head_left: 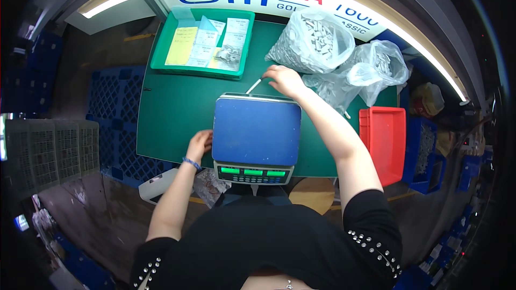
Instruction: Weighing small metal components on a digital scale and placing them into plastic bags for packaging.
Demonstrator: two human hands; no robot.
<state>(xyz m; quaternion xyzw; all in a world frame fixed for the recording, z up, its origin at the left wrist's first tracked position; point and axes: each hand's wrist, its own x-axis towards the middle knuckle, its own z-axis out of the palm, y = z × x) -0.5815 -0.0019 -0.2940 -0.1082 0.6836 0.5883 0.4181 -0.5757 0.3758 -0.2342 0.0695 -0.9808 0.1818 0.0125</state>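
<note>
A counting scale with a blue platform and green lit displays sits at the near edge of a green table. My left hand rests against the scale's left side, fingers curled, holding nothing that I can see. My right hand reaches past the scale's far edge and pinches a thin white stick-like piece lying on the table. Just beyond this hand lie two clear plastic bags full of small white parts.
A green tray with paper slips and small bagged parts stands at the table's back left. A red bin sits right of the table, blue bins with parts beyond it. Blue pallets and grey crates lie on the left.
</note>
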